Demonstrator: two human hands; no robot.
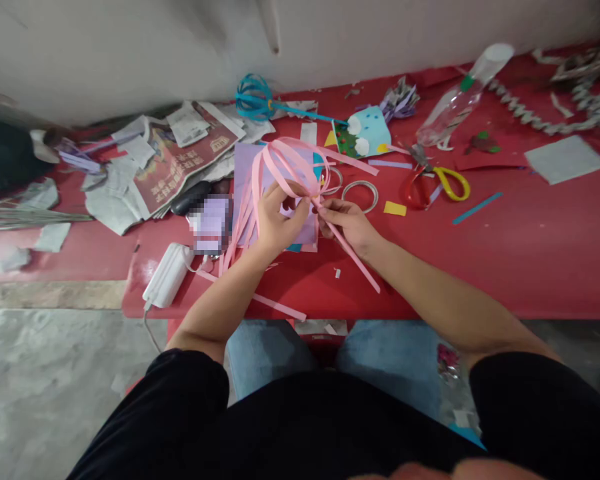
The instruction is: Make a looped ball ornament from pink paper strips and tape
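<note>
Between my hands is a pink paper-strip lantern, its strips looping up and away from the point where they gather. My left hand pinches the gathered strips near a small yellow-orange bit of paper. Just right of it, my right hand closes around the top of a pink paper stick, which slants down toward the table's front edge. Exactly how the fingertips meet at the join is partly hidden. Under the left hand lie loose pink strips and a stack of purple paper.
A blue strip lantern lies at the back. Scissors, tape rolls, a yellow paper piece and a clear bottle are to the right. Newspaper, a black object and a white power bank are left.
</note>
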